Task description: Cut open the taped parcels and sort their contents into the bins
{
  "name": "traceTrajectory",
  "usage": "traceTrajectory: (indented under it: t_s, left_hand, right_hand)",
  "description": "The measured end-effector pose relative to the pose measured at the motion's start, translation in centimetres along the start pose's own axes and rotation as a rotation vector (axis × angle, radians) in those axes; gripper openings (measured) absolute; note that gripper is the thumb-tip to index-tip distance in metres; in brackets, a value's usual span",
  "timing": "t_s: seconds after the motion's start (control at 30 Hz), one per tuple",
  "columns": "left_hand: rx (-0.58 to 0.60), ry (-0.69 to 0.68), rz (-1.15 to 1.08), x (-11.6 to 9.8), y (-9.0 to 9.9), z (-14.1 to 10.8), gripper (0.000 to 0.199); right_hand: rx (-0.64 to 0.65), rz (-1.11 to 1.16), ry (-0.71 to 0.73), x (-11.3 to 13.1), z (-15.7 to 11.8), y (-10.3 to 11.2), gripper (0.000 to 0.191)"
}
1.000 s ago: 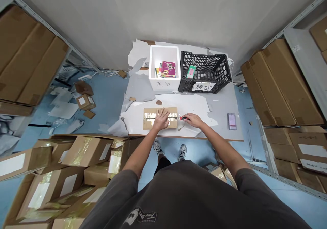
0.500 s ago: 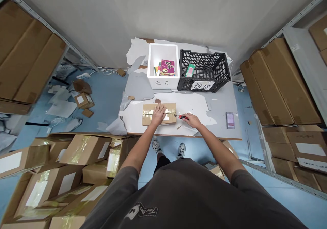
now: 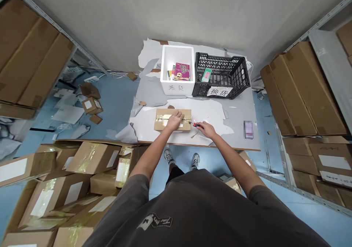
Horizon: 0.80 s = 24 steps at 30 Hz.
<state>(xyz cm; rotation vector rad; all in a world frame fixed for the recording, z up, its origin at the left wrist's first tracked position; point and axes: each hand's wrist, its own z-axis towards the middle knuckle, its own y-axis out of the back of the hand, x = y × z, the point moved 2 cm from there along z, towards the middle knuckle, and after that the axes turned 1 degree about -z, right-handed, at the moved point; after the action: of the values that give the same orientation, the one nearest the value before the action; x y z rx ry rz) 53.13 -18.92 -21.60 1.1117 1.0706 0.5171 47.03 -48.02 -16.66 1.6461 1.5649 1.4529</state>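
Observation:
A small taped cardboard box (image 3: 162, 125) lies near the front edge of the table, with a strip of shiny tape along its top. My left hand (image 3: 175, 120) lies on the top of the box, fingers stretched toward its right half. In my right hand (image 3: 206, 129) is a red and black utility knife (image 3: 195, 124), gripped at the handle. Its blade points left and reaches the right end of the box; whether it cuts into the tape is too small to tell.
Behind the box stand a white foam bin (image 3: 177, 87) with books and a black plastic crate (image 3: 200, 90) with a green item. A phone (image 3: 248, 129) lies at the table's right. Cardboard parcels (image 3: 85, 157) fill a large carton at left; shelves with boxes (image 3: 308, 89) flank the right.
My left hand has slid to the right along the top of the box. The knife stays by the box's right end, and the whole view has shifted slightly.

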Motion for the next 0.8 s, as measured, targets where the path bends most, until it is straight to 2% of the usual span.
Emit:
traceTrajectory:
  t_s: [0.2, 0.3, 0.4, 0.57, 0.63, 0.8]
  left_hand:
    - [0.123, -0.058, 0.020, 2.5, 0.5, 1.5, 0.047]
    - [0.123, -0.049, 0.014, 2.8, 1.1, 1.4, 0.042]
    - [0.067, -0.016, 0.021, 1.6, 1.1, 0.9, 0.036]
    - [-0.116, 0.166, 0.037, -1.8, -0.7, 0.6, 0.057]
    - [-0.175, 0.218, 0.026, -2.8, -1.3, 0.9, 0.059]
    - [-0.203, 0.222, 0.001, -3.3, -1.6, 0.9, 0.052]
  right_hand:
    - [0.033, -0.023, 0.007, 0.3, 0.5, 1.0, 0.042]
    - [0.028, -0.044, 0.013, 0.5, 0.5, 1.3, 0.041]
    - [0.027, -0.056, 0.015, 0.7, 0.4, 1.3, 0.040]
    - [0.030, -0.055, 0.012, 1.1, 0.2, 1.3, 0.041]
    - [0.017, -0.053, 0.017, 1.3, 0.4, 1.4, 0.041]
    - [0.002, -0.060, 0.034, 1.8, 2.0, 2.0, 0.041]
